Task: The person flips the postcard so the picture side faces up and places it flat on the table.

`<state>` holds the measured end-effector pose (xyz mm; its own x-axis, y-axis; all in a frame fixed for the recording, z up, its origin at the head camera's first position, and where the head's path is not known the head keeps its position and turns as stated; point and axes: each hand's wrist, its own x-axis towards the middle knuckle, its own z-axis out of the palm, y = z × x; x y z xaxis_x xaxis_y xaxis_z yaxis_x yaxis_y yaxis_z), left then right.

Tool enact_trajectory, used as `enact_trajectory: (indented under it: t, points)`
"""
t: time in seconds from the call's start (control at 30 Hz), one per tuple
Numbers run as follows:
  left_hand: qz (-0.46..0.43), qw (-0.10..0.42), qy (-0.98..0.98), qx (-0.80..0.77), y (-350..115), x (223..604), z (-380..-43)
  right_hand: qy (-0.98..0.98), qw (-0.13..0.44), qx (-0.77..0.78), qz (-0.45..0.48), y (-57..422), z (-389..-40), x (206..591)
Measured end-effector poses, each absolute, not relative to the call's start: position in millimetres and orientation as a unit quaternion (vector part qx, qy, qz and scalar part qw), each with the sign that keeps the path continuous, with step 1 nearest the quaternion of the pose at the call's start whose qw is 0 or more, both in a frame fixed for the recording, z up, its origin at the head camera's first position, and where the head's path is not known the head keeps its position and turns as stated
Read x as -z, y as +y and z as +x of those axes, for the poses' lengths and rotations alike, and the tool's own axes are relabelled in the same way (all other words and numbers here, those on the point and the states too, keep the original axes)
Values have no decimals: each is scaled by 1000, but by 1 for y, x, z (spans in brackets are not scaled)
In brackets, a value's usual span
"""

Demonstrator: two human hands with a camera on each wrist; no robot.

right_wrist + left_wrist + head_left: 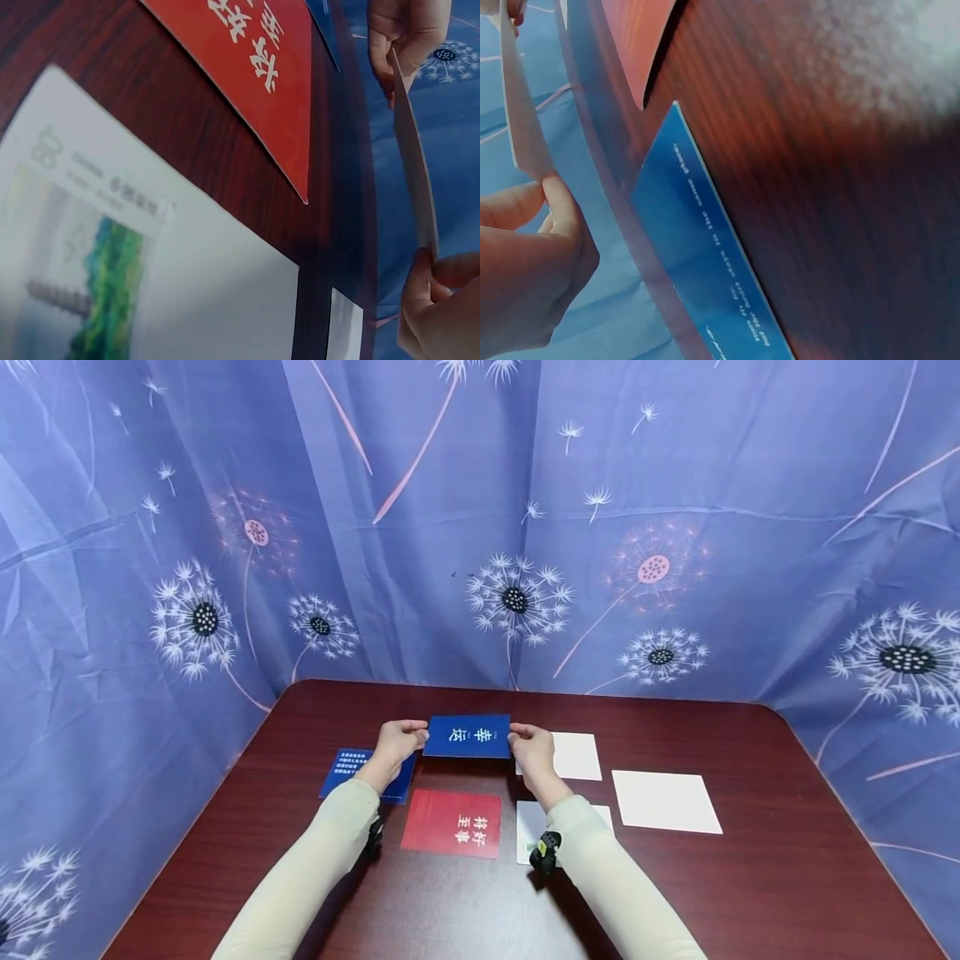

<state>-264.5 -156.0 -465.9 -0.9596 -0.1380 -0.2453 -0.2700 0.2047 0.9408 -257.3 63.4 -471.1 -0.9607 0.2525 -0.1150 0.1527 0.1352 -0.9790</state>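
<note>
A blue card (468,737) with white characters is held up above the far middle of the table, its printed face toward the head camera. My left hand (397,745) pinches its left edge between thumb and fingers. At the opposite edge, my right hand (534,750) pinches it the same way. Both wrist views show the card (414,165) nearly edge-on, raised off the tabletop. Below my left hand lies another blue card (347,773) with white lettering, partly covered by the wrist. A red card (452,825) with white characters lies nearer the front.
A white card with a stamp-like picture (187,270) lies under my right forearm. Farther right lie two plain white cards, one partly behind my right hand (577,756) and another beyond it (666,802). Blue dandelion-print cloth (450,568) hangs behind the dark wooden table (795,877).
</note>
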Motion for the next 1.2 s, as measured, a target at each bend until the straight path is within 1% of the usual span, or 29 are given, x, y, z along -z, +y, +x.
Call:
enact_trajectory:
  t: [0.1, 0.37, 0.5, 0.6, 0.77, 0.97, 1.2]
  points:
    - [-130, 63, 778, -611, -155, 466, -266, -770, 37, -625, -124, 64, -257, 473]
    - [-119, 43, 786, -605, -156, 472, -272, -789, 18, -606, -104, 65, -254, 476]
    - [-104, 49, 798, -591, -155, 473, -272, -808, 15, -581, -98, 65, -256, 480]
    - [-95, 53, 811, -575, -154, 475, -273, -822, 12, -562, -89, 65, -257, 483]
    - [-81, 43, 850, -519, -151, 478, -277, -840, 8, -537, -80, 64, -257, 481]
    - [-70, 22, 899, -431, -147, 479, -281, -867, 20, -495, -56, 62, -259, 482]
    - [-65, 31, 911, -405, -144, 481, -281, -892, 43, -448, -43, 60, -260, 486]
